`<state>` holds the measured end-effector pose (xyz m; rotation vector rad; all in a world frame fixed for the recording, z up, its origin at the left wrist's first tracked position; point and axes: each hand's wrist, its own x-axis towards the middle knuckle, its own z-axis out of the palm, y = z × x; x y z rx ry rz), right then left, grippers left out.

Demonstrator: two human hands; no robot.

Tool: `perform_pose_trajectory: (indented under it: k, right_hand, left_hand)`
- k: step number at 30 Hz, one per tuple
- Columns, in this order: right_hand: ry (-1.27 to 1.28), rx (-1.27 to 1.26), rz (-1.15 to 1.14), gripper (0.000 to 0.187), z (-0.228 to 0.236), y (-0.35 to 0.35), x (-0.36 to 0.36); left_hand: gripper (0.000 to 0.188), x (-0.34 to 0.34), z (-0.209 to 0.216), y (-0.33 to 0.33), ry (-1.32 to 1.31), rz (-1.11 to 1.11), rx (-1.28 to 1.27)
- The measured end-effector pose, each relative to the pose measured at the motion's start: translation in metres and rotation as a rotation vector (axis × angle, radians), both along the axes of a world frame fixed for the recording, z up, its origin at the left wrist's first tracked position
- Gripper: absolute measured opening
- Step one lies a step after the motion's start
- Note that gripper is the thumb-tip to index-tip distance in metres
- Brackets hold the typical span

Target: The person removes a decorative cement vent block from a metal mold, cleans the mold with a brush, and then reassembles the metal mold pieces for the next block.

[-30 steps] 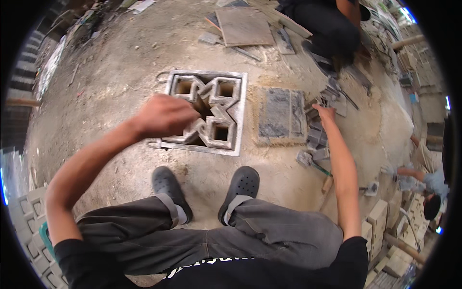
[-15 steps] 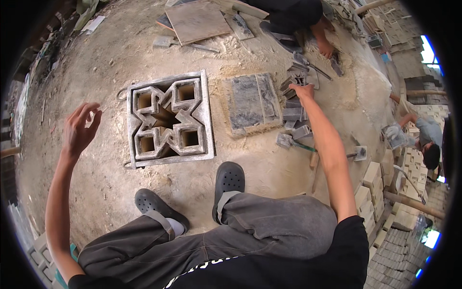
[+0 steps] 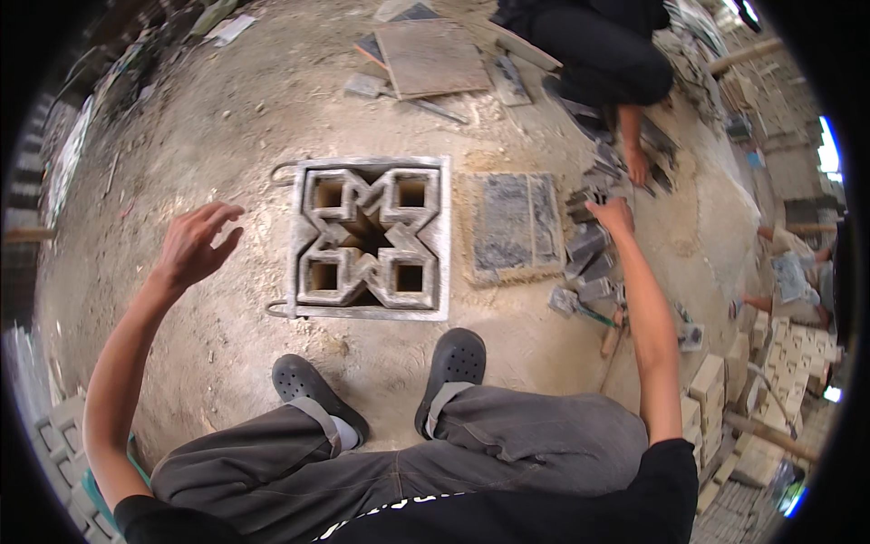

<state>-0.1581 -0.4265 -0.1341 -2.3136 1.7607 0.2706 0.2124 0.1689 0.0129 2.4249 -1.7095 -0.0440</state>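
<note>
A square metal mould frame [image 3: 444,272] sits on the ground before my feet, with a star-shaped pattern of partitions and square openings inside it. To its left, my left hand [image 3: 198,243] hovers with its fingers apart and nothing in them. My right hand [image 3: 613,216] reaches to the right, its fingers closed on a dark metal mould piece [image 3: 580,207] in a pile. More dark metal blocks [image 3: 591,243] lie just below that hand. Between the mould frame and the pile lies a dark, dusty flat slab [image 3: 515,227].
Beyond the mould lie a brown board [image 3: 433,59] and a trowel [image 3: 367,86]. Another person's hand [image 3: 637,165] is close to the pile's far side. A hammer-like tool [image 3: 613,334] lies nearer me. Pale blocks [image 3: 707,385] are stacked at the right.
The whole view has shifted, so the mould and slab appear farther right and lower. My right hand stays at the metal pile; my left hand still hovers beside the mould.
</note>
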Motion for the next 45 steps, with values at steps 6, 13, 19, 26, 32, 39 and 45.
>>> perform_pose_trajectory:
  k: [6,13,19,26,32,39,45]
  right_hand:
    - [0.018,-0.074,0.607,0.027,-0.006,0.014,0.081]
    - [-0.187,0.717,0.643,0.023,-0.029,0.089,0.300]
    - [-0.344,0.473,0.756,0.022,-0.058,0.102,0.350]
    - [-0.272,0.074,0.893,0.021,-0.058,0.071,0.232]
    - [-0.073,0.252,1.015,0.026,0.047,0.133,0.110]
    - [-0.031,0.269,0.907,0.021,0.197,0.233,-0.005]
    - [0.054,0.131,0.960,0.022,0.245,0.293,-0.021]
  left_hand:
    - [0.026,-0.010,-0.033,0.046,0.097,0.121,-0.012]
    - [0.022,-0.043,-0.045,0.085,0.176,0.259,0.033]
    - [0.023,-0.066,-0.055,0.094,0.274,0.302,0.105]
    - [0.029,0.000,-0.070,0.018,0.172,0.171,0.155]
    - [0.066,0.058,-0.109,-0.061,0.020,0.056,0.186]
    - [0.044,0.098,-0.103,-0.122,0.371,-0.143,0.393]
    - [0.023,0.071,-0.135,-0.099,-0.048,-0.025,0.067]
